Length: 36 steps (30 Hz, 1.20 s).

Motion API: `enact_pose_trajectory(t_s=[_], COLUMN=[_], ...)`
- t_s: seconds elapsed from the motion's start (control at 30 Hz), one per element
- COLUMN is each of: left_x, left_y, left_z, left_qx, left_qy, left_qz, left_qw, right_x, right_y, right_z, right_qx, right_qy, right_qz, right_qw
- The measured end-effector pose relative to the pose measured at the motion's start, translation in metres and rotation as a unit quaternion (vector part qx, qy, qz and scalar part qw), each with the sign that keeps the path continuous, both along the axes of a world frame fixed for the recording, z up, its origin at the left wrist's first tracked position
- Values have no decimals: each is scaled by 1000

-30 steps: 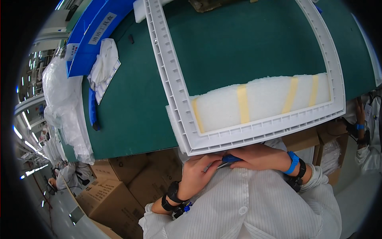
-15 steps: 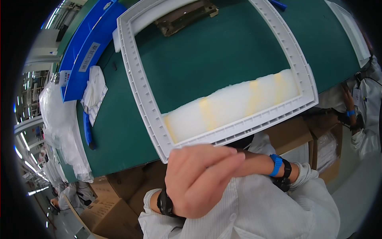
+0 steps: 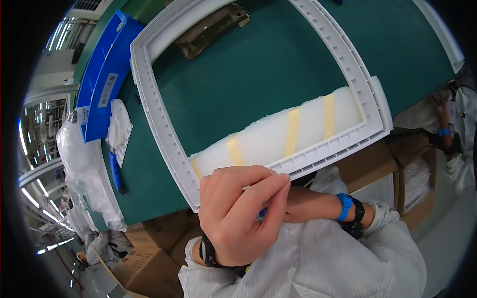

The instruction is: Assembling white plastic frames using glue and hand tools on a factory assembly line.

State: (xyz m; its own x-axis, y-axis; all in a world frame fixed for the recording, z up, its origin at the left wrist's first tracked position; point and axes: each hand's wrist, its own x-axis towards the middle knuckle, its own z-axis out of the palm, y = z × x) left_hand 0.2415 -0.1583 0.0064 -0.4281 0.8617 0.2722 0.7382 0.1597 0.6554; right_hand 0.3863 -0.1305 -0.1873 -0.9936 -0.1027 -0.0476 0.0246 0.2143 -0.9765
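My left hand (image 3: 241,213), with a black band at its wrist, is raised in front of the near edge of a white plastic frame (image 3: 328,147). Its thumb and fingertips are pinched together; whatever they hold is too small or hidden to make out. My right hand (image 3: 298,203) comes in from the right behind it, its fingers covered by the left hand. A bit of blue shows between the two hands. White foam (image 3: 266,131) with several yellow tape strips lies along the frame's near inner side. The frame rests on a green tabletop (image 3: 258,64), overhanging its front edge.
A brownish metal block (image 3: 211,31) sits at the frame's far side. To the left are a blue bin (image 3: 99,89), a white cloth (image 3: 118,124), a blue-handled tool (image 3: 116,171) and clear plastic bags (image 3: 87,164). Cardboard boxes (image 3: 149,268) stand below; a co-worker (image 3: 462,134) is at right.
The frame and table have shifted slightly left in view. My left hand has turned a little, its fingertips now pinched more plainly. My right forearm has barely moved.
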Motion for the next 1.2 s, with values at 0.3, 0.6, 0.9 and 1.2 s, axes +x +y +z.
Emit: enact_pose_trajectory(t_s=[0.3,0.6,0.9,1.2], left_x=[8,4,-3,-21], left_y=[1,-15,-25,-100], left_z=[-3,-15,-22,-65], left_qx=[-2,-21,-13,292], left_qy=[130,265,221,142], left_qz=[4,-44,-61,-109], left_qw=[992,963,973,940], right_x=[2,2,0,-4], right_y=[-1,10,12,25], right_z=[-4,9,13,36], right_qx=[-32,-6,-3,23], right_qy=[10,37,21,-33], right_qz=[-25,-16,-4,-55], right_qw=[999,999,1000,998])
